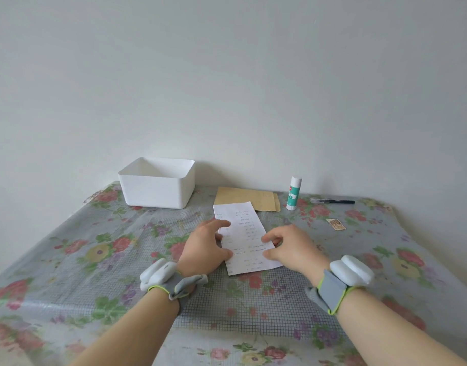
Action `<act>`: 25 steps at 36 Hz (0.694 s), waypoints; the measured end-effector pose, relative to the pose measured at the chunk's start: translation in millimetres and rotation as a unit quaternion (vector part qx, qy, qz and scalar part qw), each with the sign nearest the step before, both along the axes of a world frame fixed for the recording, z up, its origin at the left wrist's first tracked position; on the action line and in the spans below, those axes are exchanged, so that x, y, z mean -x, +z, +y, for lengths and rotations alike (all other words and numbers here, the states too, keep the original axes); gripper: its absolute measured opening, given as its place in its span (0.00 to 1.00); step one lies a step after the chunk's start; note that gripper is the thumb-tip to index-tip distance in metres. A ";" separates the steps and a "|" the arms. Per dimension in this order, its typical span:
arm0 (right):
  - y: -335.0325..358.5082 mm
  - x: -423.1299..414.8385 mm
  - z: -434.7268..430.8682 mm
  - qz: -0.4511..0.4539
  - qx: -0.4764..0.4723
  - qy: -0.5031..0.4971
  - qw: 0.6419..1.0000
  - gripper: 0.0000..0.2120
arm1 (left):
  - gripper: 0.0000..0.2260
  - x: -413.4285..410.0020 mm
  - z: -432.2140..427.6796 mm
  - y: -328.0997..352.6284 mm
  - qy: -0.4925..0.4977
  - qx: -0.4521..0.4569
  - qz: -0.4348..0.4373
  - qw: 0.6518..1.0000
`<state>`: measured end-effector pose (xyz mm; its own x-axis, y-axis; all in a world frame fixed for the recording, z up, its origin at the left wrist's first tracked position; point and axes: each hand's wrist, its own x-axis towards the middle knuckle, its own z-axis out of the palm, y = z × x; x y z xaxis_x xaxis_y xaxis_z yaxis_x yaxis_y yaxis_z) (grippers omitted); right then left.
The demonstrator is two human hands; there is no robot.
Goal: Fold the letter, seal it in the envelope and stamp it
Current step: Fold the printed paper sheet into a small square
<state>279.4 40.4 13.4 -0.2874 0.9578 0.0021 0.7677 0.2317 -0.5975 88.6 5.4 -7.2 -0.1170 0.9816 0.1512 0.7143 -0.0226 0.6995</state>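
Observation:
A white letter (244, 233) with handwritten lines lies flat in the middle of the table, long side running away from me. My left hand (206, 247) rests at its left edge with spread fingers touching the paper. My right hand (290, 247) sits at the right edge, its fingertips on the sheet. Neither hand has lifted the paper. Behind the letter lies a brown envelope (264, 198), partly covered by the letter's far end. A small brown stamp (336, 224) lies to the right. A white and green glue stick (293, 193) stands upright beside the envelope.
A white open box (158, 184) stands at the back left against the wall. A black pen (332, 201) lies at the back right. The table carries a flowered cloth (95, 260) under a clear sheet. Both wrists wear grey straps with white devices.

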 end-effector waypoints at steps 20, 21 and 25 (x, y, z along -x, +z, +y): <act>4.1 -13.5 16.5 0.207 0.221 -0.075 0.950 0.17 | 0.13 10.0 -5.7 -3.3 -0.076 -0.035 0.168 0.982; 5.1 -14.7 16.1 0.206 0.230 -0.071 0.949 0.19 | 0.14 11.1 -5.7 -3.4 -0.081 -0.033 0.168 0.982; 8.2 -20.6 15.8 0.160 0.242 -0.035 0.956 0.23 | 0.16 11.6 -7.0 -1.1 -0.101 -0.025 0.179 0.978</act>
<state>300.0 56.2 21.5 -0.2818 0.8853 -0.3699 0.5311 -0.1772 -0.8286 77.1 -1.6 -8.4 0.1484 0.9694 0.1958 0.8908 -0.2170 0.3992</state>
